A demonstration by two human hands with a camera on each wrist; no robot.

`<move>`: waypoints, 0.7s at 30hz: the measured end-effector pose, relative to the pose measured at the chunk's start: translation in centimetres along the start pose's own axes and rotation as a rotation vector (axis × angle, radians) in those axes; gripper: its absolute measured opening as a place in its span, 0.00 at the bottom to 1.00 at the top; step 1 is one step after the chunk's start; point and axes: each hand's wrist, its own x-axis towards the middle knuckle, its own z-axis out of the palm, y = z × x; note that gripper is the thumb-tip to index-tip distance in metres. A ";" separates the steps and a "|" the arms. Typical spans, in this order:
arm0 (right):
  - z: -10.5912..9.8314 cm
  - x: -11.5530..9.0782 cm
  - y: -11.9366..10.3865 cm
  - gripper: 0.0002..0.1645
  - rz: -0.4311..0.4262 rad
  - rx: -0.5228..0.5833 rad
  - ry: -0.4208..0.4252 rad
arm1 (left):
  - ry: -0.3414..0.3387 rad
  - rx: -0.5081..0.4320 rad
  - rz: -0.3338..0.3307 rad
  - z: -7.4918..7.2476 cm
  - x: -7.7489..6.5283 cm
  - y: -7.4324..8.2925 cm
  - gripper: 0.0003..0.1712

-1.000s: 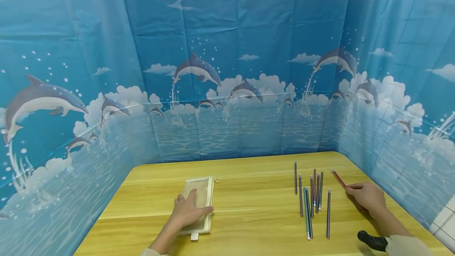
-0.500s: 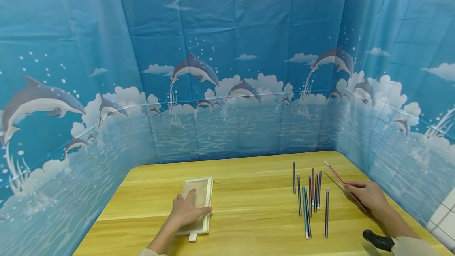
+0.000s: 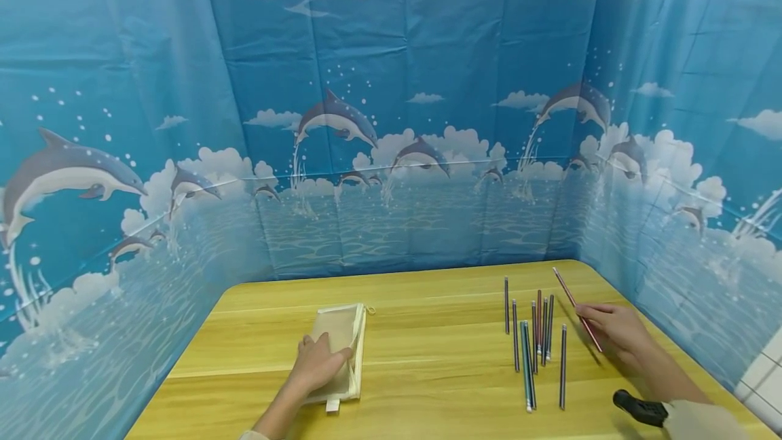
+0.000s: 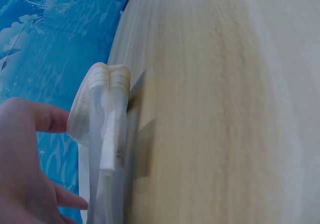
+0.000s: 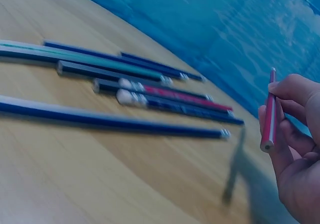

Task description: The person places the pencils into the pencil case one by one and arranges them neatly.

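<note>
My right hand (image 3: 620, 331) pinches a red striped pencil (image 3: 567, 287) between thumb and fingers, tilted up over the table at the right. The pencil's flat unsharpened end (image 5: 268, 146) faces the camera in the right wrist view. On the left, my left hand (image 3: 318, 364) rests on a cream mesh zipper pouch (image 3: 338, 323), its fingers spread over the upper face and its thumb near the zipper side. A gap shows along that side. In the left wrist view, the thumb (image 4: 50, 118) touches the thick zipper edge (image 4: 100, 79); the fingers below meet the mesh.
Several pencils lie loosely grouped right of centre, among them a teal pencil (image 3: 527, 365), a red pencil (image 3: 540, 321) and a separate dark blue pencil (image 3: 563, 367). A dolphin-print curtain (image 3: 391, 223) borders the wooden table (image 3: 427, 386). A black strap end (image 3: 638, 409) juts from the right sleeve.
My right hand has lifted the red pencil off the table and moved it slightly left. My left thumb has drawn in from beyond the pouch's edge, and a gap now shows along the zipper.
</note>
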 end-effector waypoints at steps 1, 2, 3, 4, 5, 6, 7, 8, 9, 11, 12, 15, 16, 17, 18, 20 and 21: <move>0.4 0.0 -0.2 0.25 -0.002 0.002 -0.008 | 0.000 -0.005 -0.006 0.0 0.0 0.0 0.51; 0.8 0.0 -0.4 0.26 -0.006 -0.003 -0.016 | -0.004 -0.012 -0.014 0.0 0.0 0.0 0.52; 1.2 0.0 -0.6 0.26 -0.006 0.003 -0.023 | -0.005 -0.017 -0.019 0.0 0.0 0.0 0.52; 1.5 0.0 -0.8 0.25 -0.005 0.016 -0.029 | -0.006 -0.022 -0.023 0.1 0.0 -0.1 0.52; 1.9 0.0 -0.9 0.24 -0.005 0.029 -0.040 | -0.006 -0.025 -0.025 0.1 0.0 -0.1 0.51; 2.3 0.0 -1.1 0.23 -0.001 0.049 -0.046 | -0.008 -0.029 -0.027 0.1 0.0 -0.1 0.51; 2.7 -0.1 -1.2 0.22 0.004 0.078 -0.055 | -0.009 -0.029 -0.026 0.1 0.0 -0.1 0.51; 3.1 -0.1 -1.3 0.20 0.009 0.104 -0.059 | -0.012 -0.031 -0.028 0.1 0.0 -0.2 0.51; 3.4 -0.1 -1.4 0.18 0.014 0.131 -0.069 | -0.013 -0.031 -0.027 0.1 0.0 -0.2 0.51; 4.2 -0.1 -1.6 0.15 0.025 0.179 -0.079 | -0.018 -0.034 -0.026 0.0 -0.1 -0.1 0.50; 4.7 -0.1 -1.7 0.14 0.027 0.205 -0.080 | -0.021 -0.037 -0.027 0.0 -0.1 -0.1 0.50; 5.9 -0.1 -2.0 0.13 0.026 0.245 -0.095 | -0.026 -0.041 -0.025 -0.1 -0.1 -0.1 0.50; 6.3 -0.1 -2.1 0.13 0.028 0.247 -0.093 | -0.026 -0.042 -0.025 -0.1 -0.1 -0.1 0.50; 6.7 -0.1 -2.2 0.14 0.028 0.241 -0.094 | -0.027 -0.042 -0.022 -0.1 -0.1 -0.1 0.50; 7.1 -0.1 -2.3 0.15 0.029 0.234 -0.095 | -0.028 -0.045 -0.023 -0.1 0.0 -0.1 0.50; 7.9 -0.1 -2.4 0.17 0.032 0.207 -0.105 | -0.028 -0.046 -0.020 -0.1 0.0 -0.1 0.50; 8.3 -0.1 -2.5 0.18 0.032 0.196 -0.115 | -0.028 -0.047 -0.020 -0.1 0.0 -0.2 0.49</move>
